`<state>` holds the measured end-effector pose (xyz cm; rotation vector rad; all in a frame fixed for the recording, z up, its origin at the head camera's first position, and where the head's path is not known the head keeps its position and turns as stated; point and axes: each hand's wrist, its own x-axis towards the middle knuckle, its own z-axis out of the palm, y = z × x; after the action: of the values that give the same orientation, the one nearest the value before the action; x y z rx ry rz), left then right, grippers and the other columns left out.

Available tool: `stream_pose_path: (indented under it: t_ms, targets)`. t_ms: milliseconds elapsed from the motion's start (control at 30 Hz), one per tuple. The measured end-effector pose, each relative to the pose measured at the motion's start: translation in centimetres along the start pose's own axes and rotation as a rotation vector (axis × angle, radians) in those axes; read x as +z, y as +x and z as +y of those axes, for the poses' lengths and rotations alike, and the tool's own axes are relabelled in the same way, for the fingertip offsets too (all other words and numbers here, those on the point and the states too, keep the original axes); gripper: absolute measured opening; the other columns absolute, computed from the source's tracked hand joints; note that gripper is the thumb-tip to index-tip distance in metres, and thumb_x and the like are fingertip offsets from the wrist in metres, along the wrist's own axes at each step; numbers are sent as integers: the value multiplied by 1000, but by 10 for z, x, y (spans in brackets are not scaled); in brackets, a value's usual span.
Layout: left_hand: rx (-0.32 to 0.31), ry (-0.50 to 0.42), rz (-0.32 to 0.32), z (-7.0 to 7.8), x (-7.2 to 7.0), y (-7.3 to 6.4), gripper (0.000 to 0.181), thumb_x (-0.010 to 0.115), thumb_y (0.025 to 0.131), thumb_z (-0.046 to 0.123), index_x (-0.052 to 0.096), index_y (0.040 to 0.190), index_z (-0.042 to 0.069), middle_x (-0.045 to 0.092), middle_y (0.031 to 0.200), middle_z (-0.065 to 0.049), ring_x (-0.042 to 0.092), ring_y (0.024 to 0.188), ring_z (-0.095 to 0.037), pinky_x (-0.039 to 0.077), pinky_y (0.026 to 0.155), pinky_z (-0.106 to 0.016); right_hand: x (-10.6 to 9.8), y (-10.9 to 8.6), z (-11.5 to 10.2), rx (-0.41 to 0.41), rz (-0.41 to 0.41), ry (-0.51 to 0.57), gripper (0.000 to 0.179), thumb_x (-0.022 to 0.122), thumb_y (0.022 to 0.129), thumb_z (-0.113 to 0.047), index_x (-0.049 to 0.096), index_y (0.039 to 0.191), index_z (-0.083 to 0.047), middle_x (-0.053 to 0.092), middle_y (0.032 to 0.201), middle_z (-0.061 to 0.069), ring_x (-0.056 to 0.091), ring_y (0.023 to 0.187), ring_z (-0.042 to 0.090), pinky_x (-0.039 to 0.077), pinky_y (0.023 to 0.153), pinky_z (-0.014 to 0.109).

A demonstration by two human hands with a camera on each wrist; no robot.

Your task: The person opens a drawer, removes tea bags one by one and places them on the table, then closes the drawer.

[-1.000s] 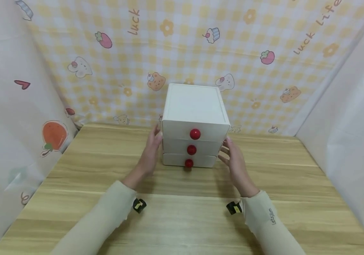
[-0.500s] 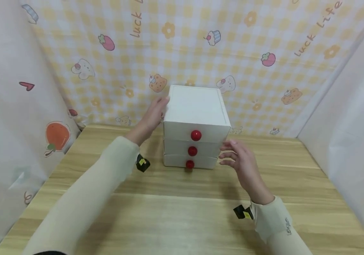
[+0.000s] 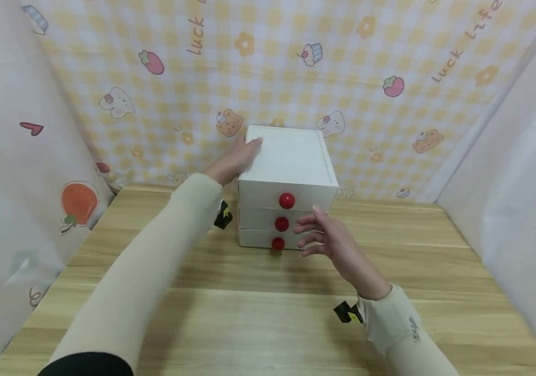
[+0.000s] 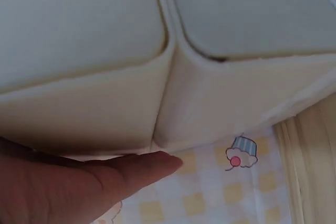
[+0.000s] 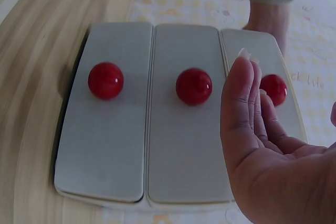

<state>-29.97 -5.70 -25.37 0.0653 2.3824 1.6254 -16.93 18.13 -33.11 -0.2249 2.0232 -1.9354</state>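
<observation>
A small white drawer cabinet stands on the table, its drawers stacked and closed. Round red knobs sit on the fronts: the top knob, middle knob and bottom knob. My left hand rests on the cabinet's upper left edge, one digit lying over the top and the others hidden. In the left wrist view a straight digit lies along the cabinet's edge. My right hand, fingers loosely bent and holding nothing, hovers before the right part of the drawer fronts, its fingertips pointing toward the knobs.
The wood-grain table extends around the cabinet. Close behind it hangs a yellow-checked cloth with printed figures. White sheets form the left side and right side.
My left hand has risen from the cabinet's left side onto its upper edge. My right hand has moved from beside the cabinet to in front of the drawers. The cabinet stays put.
</observation>
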Motion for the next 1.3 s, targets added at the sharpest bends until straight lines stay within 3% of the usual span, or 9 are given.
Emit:
stream_pose_path:
  t_ms: [133, 233, 467, 700, 967, 1167, 1300]
  targets:
    - [-35, -21, -6, -1, -1, 5, 62, 29, 110, 31, 3, 163, 11, 16, 169, -12, 23, 155, -28, 22, 127, -43, 7, 6, -1, 19, -31, -21, 63, 36, 108, -46, 52, 134, 10, 68, 110, 6, 70, 85, 16, 62, 77, 36]
    - [-57, -62, -9, -2, -1, 6, 62, 28, 111, 29, 0, 163, 13, 14, 170, -10, 22, 156, -26, 23, 127, -43, 12, 9, -4, 26, -69, -11, 63, 36, 108, -47, 52, 133, 9, 68, 108, 6, 69, 84, 15, 62, 76, 35]
    - [-40, -165, 14, -5, 3, 6, 61, 28, 111, 28, 1, 164, 18, 12, 171, -5, 19, 157, -24, 18, 129, -43, 23, 22, -11, 54, -139, 166, 70, 37, 106, -55, 48, 133, 9, 70, 94, -2, 68, 76, 12, 61, 73, 29]
    - [-57, -206, 14, -9, 4, 8, 60, 30, 110, 30, 7, 164, 21, 20, 169, -5, 28, 152, -24, 25, 126, -44, 32, 34, -7, 87, -147, 333, 61, 37, 106, -57, 55, 124, -2, 73, 88, 0, 68, 71, 11, 61, 71, 28]
    - [-70, -249, 28, -12, 4, 13, 57, 32, 110, 30, 13, 163, 18, 29, 164, -8, 33, 149, -25, 28, 125, -43, 40, 42, -7, 99, -92, 494, 53, 39, 106, -53, 60, 115, -5, 73, 82, -1, 64, 64, 7, 59, 65, 24]
    - [-74, -258, 15, -13, 4, 14, 57, 31, 110, 31, 11, 163, 20, 29, 163, -7, 34, 148, -24, 29, 124, -43, 49, 44, -8, 93, 24, 574, 40, 41, 108, -44, 62, 97, -11, 65, 70, -3, 58, 59, 8, 56, 65, 24]
    - [-81, -253, 5, -15, 3, 15, 58, 30, 110, 33, 8, 163, 22, 27, 165, -6, 32, 150, -24, 28, 125, -43, 55, 43, -7, 85, 75, 589, 36, 42, 108, -41, 59, 94, -12, 61, 68, -4, 54, 56, 8, 54, 64, 24]
